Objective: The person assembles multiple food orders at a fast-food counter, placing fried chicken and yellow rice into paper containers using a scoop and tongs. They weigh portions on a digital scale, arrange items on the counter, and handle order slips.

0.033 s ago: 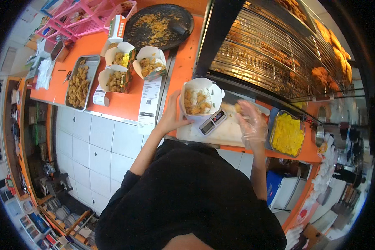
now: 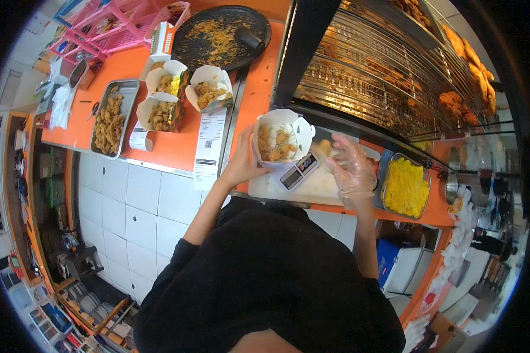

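Observation:
My bare left hand curves round the near left side of an open white paper food box, which holds white rice and browned fried chicken pieces. Beneath the box is a small white digital kitchen scale, mostly covered by it; its display and buttons show. To the right of the box, my right hand wears a clear plastic glove. A small piece of fried chicken is at its curled fingertips, slightly blurred. The scale rests on a white cutting board.
On the left stand several filled boxes, a metal tray of fried chicken, a long paper receipt and a round black tray. A tray of yellow food lies right, below a lit glass warming cabinet.
My gloved right hand has shifted slightly left toward the box, and the chicken piece at its fingertips has moved left too. My left hand stays on the box.

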